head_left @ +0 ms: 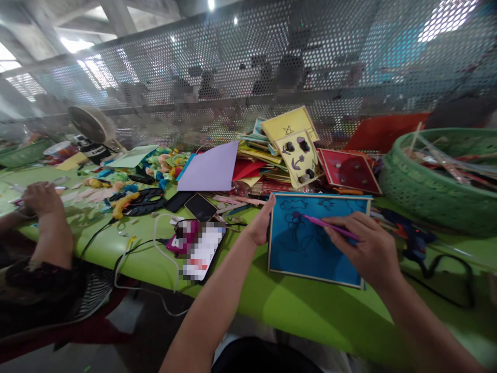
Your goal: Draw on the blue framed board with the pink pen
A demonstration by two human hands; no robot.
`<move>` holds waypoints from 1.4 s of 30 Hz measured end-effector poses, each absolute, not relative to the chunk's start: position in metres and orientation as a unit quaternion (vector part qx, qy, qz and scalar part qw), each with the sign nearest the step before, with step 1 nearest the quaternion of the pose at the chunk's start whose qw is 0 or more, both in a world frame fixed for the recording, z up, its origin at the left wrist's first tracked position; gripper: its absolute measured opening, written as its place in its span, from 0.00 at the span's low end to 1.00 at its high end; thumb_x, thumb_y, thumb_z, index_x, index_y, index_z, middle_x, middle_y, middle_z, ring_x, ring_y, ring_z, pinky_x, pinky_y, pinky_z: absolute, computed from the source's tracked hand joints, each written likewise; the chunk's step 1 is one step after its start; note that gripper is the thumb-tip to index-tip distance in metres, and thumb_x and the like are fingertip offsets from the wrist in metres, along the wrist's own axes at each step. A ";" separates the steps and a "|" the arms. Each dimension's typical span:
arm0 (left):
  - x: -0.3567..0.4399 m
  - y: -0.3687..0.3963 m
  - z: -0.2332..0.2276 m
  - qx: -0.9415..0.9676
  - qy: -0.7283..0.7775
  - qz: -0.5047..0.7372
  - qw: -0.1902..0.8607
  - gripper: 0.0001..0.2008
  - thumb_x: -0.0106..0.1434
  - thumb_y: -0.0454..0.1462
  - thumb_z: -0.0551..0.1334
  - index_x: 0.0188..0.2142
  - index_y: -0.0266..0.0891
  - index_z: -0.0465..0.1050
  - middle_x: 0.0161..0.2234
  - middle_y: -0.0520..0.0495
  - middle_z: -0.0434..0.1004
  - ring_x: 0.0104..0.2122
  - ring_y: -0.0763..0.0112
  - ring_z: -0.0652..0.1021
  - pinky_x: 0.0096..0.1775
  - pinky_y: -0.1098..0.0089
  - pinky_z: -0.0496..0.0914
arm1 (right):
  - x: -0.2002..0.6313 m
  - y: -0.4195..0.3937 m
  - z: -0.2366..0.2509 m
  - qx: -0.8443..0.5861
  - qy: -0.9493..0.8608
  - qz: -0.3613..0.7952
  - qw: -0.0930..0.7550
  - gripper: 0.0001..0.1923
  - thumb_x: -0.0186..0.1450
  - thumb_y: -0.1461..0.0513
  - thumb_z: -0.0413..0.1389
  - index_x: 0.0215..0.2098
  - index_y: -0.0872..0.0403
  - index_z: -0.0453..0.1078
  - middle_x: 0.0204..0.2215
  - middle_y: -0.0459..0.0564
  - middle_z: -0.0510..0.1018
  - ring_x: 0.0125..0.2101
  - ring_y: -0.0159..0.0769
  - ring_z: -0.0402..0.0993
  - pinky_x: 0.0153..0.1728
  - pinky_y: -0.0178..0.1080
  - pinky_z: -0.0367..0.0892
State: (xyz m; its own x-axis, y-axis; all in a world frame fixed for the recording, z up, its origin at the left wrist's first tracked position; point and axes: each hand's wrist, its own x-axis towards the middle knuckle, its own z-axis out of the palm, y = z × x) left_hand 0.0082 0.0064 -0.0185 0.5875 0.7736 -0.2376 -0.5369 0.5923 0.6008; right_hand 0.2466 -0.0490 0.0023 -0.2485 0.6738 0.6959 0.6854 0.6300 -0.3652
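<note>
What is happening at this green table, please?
A person is working on a blue board that lies flat on the green table. The left hand steadies the board's left edge, and the right hand holds a purple pen with its tip on the drawing. A phone, scissors and piled craft cards lie behind, with a green basket to the right. Another person's hand rests on the table at the far left.
</note>
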 end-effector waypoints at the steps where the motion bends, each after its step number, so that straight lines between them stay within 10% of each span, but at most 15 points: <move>1: 0.008 0.007 -0.019 0.244 0.250 0.382 0.856 0.35 0.74 0.57 0.45 0.56 0.32 0.76 0.40 0.35 0.86 0.41 0.56 0.85 0.51 0.58 0.75 | 0.247 -0.049 0.002 -0.429 -0.790 -0.007 0.437 0.07 0.69 0.60 0.60 0.43 0.50 0.80 0.31 0.49 0.79 0.30 0.40 0.75 0.35 0.43 0.70; 42: 0.009 0.007 -0.019 0.228 0.244 0.393 0.857 0.33 0.73 0.56 0.48 0.58 0.33 0.75 0.44 0.35 0.85 0.45 0.55 0.84 0.55 0.55 0.73 | 0.246 -0.049 0.001 -0.419 -0.811 0.002 0.408 0.07 0.69 0.61 0.59 0.44 0.51 0.78 0.31 0.49 0.77 0.30 0.38 0.74 0.32 0.41 0.69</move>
State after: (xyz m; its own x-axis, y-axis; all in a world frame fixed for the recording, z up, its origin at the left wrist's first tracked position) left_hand 0.0089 0.0067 -0.0189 0.5725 0.7843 -0.2390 -0.5622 0.5877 0.5819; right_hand 0.2458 -0.0488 0.0010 -0.3161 0.6819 0.6596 0.6782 0.6486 -0.3455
